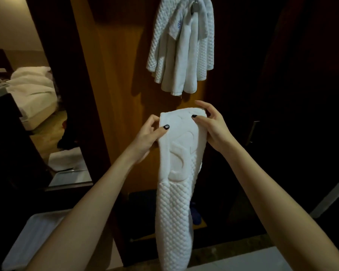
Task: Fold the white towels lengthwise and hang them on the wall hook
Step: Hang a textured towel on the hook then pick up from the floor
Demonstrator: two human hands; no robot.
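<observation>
A white quilted towel [177, 184], folded into a long narrow strip, hangs down in front of me. My left hand [148, 136] pinches its upper left edge with the thumb on top. My right hand [211, 125] pinches the upper right edge near the top fold. Above, several white towels [181, 53] hang in a bunch from a metal wall hook [196, 5] on the wooden panel [115, 61]. The held towel's top lies below that bunch and does not touch it.
A dark wardrobe door with a metal handle [253, 133] stands at the right. To the left a doorway shows a bed with white linen [32, 85]. A white tray [29, 239] sits at the lower left, and a pale ledge [249, 259] runs along the bottom.
</observation>
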